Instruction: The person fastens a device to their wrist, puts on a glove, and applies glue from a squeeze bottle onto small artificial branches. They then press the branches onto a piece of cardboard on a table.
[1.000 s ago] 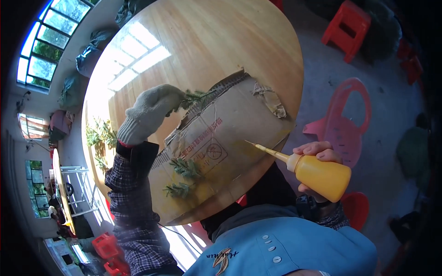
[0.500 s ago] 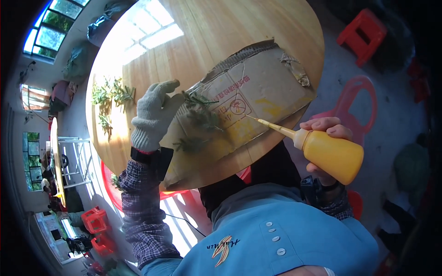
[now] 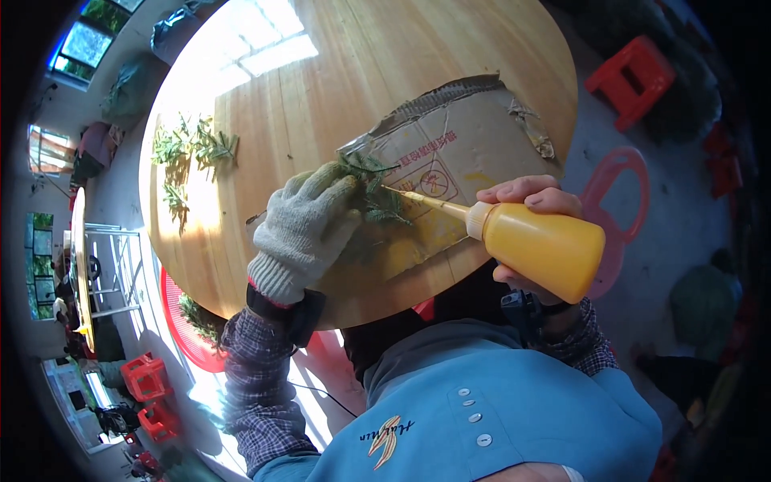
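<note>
My left hand [image 3: 309, 213], in a pale knitted glove, is closed on a green needle-leaf sprig [image 3: 384, 210], its fingertips at the upper left end. A thin dark stem shows on the glove's other side. My bare right hand [image 3: 538, 201] grips a yellow squeeze bottle [image 3: 546, 247], tilted with its long tapered nozzle pointing left. The nozzle tip is at the sprig; whether it touches cannot be made out. Beneath both lies a flattened cardboard sheet [image 3: 482, 132] with yellow smears and torn edges.
The round wooden table [image 3: 385, 48] carries a cluster of green sprigs [image 3: 189, 153] at its left. Under its left edge stands a red basket [image 3: 183, 321] with greenery. A red stool [image 3: 633, 80] and a pink chair [image 3: 630, 177] are to the right.
My left hand has come right and slightly down, its raised fingers now lowered at the sprig. The bottle has moved left, bringing its nozzle tip from the cardboard to the sprig.
</note>
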A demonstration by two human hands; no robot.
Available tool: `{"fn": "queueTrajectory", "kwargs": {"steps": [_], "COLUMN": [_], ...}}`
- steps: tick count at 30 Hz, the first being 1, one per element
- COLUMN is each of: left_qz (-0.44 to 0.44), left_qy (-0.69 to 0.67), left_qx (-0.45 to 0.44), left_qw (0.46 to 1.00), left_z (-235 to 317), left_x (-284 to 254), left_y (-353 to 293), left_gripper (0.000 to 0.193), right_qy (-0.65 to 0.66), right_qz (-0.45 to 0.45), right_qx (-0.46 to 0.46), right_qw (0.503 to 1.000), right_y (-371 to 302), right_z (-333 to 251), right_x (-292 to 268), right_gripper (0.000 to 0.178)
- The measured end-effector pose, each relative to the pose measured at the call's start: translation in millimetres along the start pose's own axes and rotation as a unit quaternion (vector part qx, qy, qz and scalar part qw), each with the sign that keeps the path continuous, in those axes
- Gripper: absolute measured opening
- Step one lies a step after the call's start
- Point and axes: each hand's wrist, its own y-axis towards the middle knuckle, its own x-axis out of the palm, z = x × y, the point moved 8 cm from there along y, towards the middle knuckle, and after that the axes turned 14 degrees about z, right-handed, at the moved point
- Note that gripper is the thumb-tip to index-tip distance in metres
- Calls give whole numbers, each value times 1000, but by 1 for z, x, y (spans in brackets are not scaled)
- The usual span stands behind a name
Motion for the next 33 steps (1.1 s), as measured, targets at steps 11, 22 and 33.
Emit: {"fn": "queueTrajectory", "kwargs": {"steps": [11,22,33], "left_qz": [-26,1,17], "left_qy": [-15,-6,-25], "left_qx": [-8,1,4], "left_qw": [1000,1000,1000], "left_z": [-13,-25,-25], "left_x": [7,3,1], "left_y": [2,-7,-9], "left_gripper": [40,39,37], "right_qy": [-51,-83,-99], "right_qz": [-81,-97,-103], "right_qx": [8,-1,-7], "right_qw": [995,992,990], "right_y": [-1,-7,-6], "right_z": [32,49,50], "right_x": [55,81,81], "right_gripper": [63,65,67]}}
